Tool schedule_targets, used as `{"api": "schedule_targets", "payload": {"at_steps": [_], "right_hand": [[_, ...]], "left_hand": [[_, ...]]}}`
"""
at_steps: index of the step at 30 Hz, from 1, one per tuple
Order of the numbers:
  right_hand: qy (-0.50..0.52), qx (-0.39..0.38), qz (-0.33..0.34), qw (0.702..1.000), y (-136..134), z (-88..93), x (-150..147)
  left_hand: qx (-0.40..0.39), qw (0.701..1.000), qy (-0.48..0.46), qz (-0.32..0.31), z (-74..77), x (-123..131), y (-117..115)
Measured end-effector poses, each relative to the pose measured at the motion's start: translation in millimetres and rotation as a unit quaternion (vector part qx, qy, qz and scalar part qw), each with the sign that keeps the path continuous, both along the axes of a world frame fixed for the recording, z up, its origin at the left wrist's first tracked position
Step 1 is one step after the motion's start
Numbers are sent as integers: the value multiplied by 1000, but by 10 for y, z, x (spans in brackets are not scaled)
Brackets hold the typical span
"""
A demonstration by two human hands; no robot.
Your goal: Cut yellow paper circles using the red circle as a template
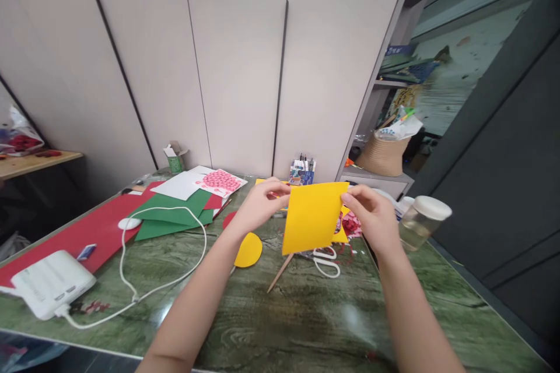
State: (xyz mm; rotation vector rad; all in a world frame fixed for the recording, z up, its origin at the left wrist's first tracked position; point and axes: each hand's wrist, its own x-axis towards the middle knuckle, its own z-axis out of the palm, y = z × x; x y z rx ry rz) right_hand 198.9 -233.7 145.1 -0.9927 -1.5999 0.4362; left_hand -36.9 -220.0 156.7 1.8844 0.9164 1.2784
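The paper sheet [314, 218] is plain yellow; the scissors handles [322, 259] are white. The tabletop [301, 320] is green with dark marbled streaks, the power bank [50, 282] white, the cabinet doors [238, 70] pale grey, the basket [382, 156] tan, and the white card [221, 182] carries clustered pink dots.

Shows a white power bank [51, 285] at near left, plugged into a white cable [135, 298]. Has an open green box [175, 164] at far left, pale cabinet doors [238, 70] along the far side, a tan basket [385, 154] at far right, and a white-lidded jar [420, 228] at right.
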Motion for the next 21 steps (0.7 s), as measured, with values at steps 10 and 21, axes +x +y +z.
{"api": "schedule_targets", "payload": {"at_steps": [10, 21], "right_hand": [[77, -24, 57, 995, -13, 3, -32], [113, 91, 38, 989, -62, -70, -152]], "left_hand": [[-79, 994, -25, -66, 20, 90, -122], [-66, 991, 86, -83, 101, 72, -195]]}}
